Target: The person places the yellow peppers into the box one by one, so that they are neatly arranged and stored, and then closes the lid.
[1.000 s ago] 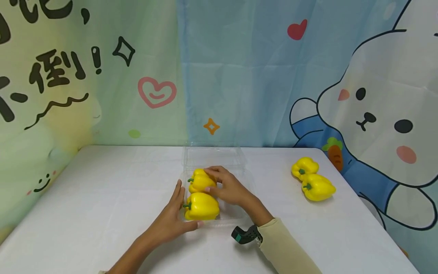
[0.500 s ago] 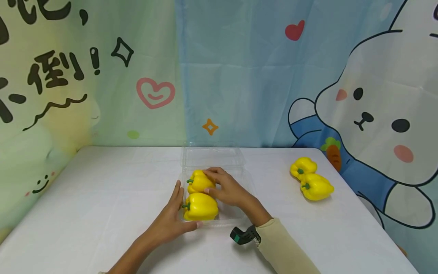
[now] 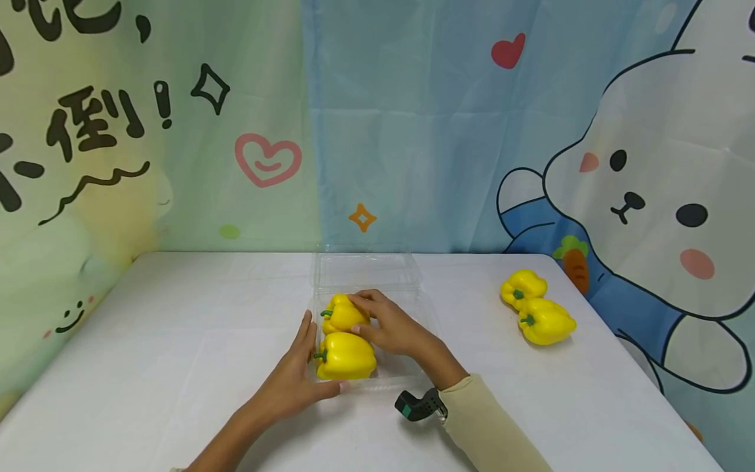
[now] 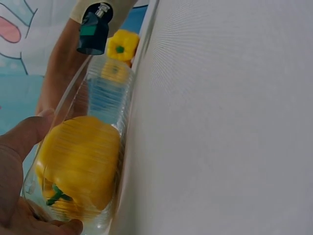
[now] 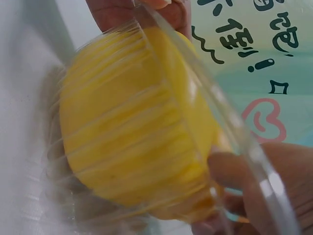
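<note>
A hinged clear plastic container lies on the table with its lid folded back. Two yellow bell peppers are in its left half, stems pointing left. The left hand holds the container's near left corner, fingers along the left side and thumb at the front rim. Beside it is the near bell pepper, seen through the ribbed wall in both wrist views. From the right, the right hand grips the far bell pepper, fingers over its top and thumb at its near side.
Two more yellow bell peppers, one farther back and one nearer, lie together on the right of the white table. A black wrist camera sits at the right wrist. Behind the table hangs a printed cloth.
The far bell pepper and the right hand have shifted very slightly toward the near pepper. The left hand keeps its place at the container.
</note>
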Tool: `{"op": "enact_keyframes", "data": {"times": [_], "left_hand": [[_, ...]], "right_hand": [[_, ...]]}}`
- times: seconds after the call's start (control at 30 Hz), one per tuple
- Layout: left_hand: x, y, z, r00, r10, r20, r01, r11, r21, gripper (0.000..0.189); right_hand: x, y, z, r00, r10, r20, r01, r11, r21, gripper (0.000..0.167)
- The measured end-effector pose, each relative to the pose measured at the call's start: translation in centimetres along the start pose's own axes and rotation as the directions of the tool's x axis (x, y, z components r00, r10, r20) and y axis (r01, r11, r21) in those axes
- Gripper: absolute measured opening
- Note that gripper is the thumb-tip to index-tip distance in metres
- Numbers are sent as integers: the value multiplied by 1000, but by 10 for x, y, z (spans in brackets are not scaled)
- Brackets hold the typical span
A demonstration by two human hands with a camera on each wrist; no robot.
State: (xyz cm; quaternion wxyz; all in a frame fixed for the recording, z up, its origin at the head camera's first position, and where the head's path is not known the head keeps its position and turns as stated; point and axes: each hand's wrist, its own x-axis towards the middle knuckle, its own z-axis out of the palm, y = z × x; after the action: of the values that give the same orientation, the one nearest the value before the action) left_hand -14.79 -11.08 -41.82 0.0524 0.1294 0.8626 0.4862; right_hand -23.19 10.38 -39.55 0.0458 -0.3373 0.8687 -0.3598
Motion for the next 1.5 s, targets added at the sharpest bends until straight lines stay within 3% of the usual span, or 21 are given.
{"op": "enact_keyframes", "data": {"times": [0.6, 1.2, 1.5], "left_hand": [[1, 0, 0, 1000, -9, -3, 9, 1000, 19, 121], [1, 3, -1, 1000, -14, 4, 13, 999, 29, 121], [2, 0, -1, 1000, -10, 12, 10, 1000, 24, 120]], "right_hand": [[0, -3, 2, 1000, 31, 3, -31, 997, -66, 57], [-2, -2, 3, 997, 67, 38, -66, 997, -36, 58], [-1, 1, 3, 995, 101, 9, -101, 995, 21, 58]]}}
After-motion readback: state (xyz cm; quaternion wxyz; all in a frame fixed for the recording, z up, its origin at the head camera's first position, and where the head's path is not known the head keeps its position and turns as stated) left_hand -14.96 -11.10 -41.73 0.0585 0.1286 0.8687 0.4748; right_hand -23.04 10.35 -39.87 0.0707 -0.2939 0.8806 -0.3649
